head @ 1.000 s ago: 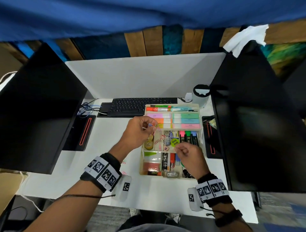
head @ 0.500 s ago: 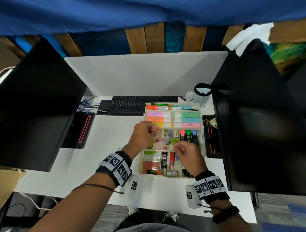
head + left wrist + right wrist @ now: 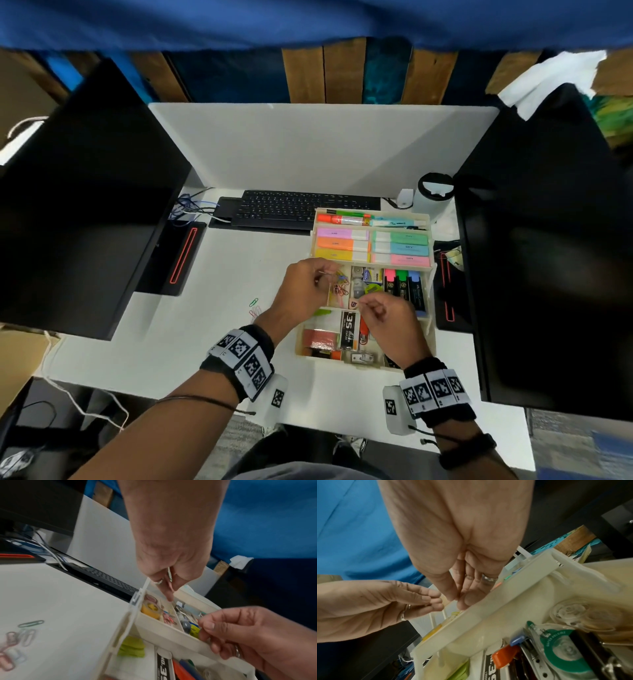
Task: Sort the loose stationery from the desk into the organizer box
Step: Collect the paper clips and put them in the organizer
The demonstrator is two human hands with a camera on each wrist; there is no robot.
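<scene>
The cream organizer box (image 3: 430,219) sits on the white desk right of centre, filled with highlighters, sticky notes, tape and staples. My left hand (image 3: 329,272) hovers over its paper-clip compartment (image 3: 339,291) and pinches a thin paper clip (image 3: 170,574) between its downward-pointing fingers. The right hand (image 3: 364,304) curls its thumb and fingers on the front wall of that tray (image 3: 171,632), just right of the compartment; its fingertips (image 3: 458,603) press together at the wall's top edge. Loose coloured paper clips (image 3: 254,306) lie on the desk left of the box (image 3: 120,635).
A black keyboard (image 3: 301,209) lies behind the box. Dark monitors stand at the left (image 3: 85,205) and right (image 3: 548,257), each with a black base with a red stripe (image 3: 183,260). A white cup (image 3: 435,195) is at the back right.
My left hand has drawn nearer and lower over the clip compartment. The right hand has stayed on the tray wall. The head view has shifted slightly.
</scene>
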